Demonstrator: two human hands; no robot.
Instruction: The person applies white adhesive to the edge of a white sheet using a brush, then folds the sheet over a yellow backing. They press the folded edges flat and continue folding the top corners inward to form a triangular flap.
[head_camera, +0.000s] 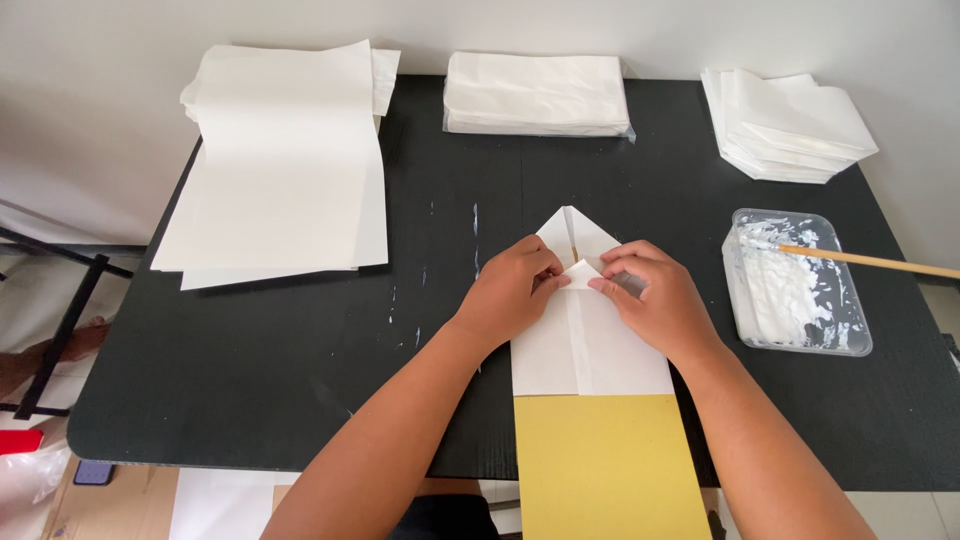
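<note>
A white paper sheet (585, 345) lies folded lengthwise on the black table (300, 340), its far end folded into a point (570, 222). A yellow card insert (605, 465) sticks out of its near end, over the table's front edge. My left hand (510, 290) presses on the left flap near the point, fingers curled onto the fold. My right hand (655, 295) presses on the right flap, fingertips meeting the left hand's at the centre seam.
A stack of large white sheets (280, 165) lies at the back left. A wrapped bundle of white paper (538, 95) sits at the back centre, finished folded bags (790, 125) at the back right. A clear tray of white paste (795, 285) holds a wooden-handled brush (870, 260).
</note>
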